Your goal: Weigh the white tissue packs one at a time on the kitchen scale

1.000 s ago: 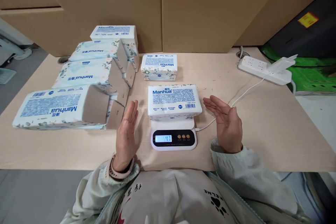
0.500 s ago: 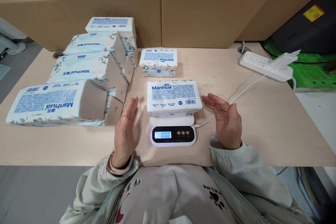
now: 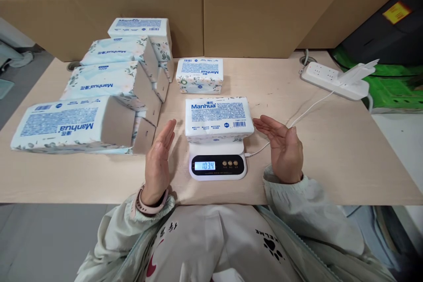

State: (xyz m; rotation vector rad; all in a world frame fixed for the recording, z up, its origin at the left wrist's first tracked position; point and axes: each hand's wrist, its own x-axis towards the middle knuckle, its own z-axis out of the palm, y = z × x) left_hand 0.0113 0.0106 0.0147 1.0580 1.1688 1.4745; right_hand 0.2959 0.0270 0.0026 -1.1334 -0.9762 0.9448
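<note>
A white Manhua tissue pack (image 3: 218, 118) lies label-up on a white digital scale (image 3: 218, 147), whose lit display reads about 103.4. My left hand (image 3: 159, 163) stands upright on its edge to the left of the scale, fingers stretched out, holding nothing. Right of the pack is my right hand (image 3: 283, 149), palm turned inward and fingers extended; its fingertips are close to the pack's right end, and whether they touch is hard to tell. A smaller-looking tissue pack (image 3: 200, 75) sits behind the scale.
Several tissue packs (image 3: 102, 80) are stacked at the left of the wooden table (image 3: 333, 158). Cardboard boxes (image 3: 247, 9) stand along the back edge. A white power strip (image 3: 333, 80) lies at the back right, with a thin cable running to the scale. A green crate (image 3: 393, 94) is beyond it.
The scale's display has gone from about 100.0 to 103.4. The view has shifted slightly, so the table's contents appear a little higher. Both hands keep nearly the same pose.
</note>
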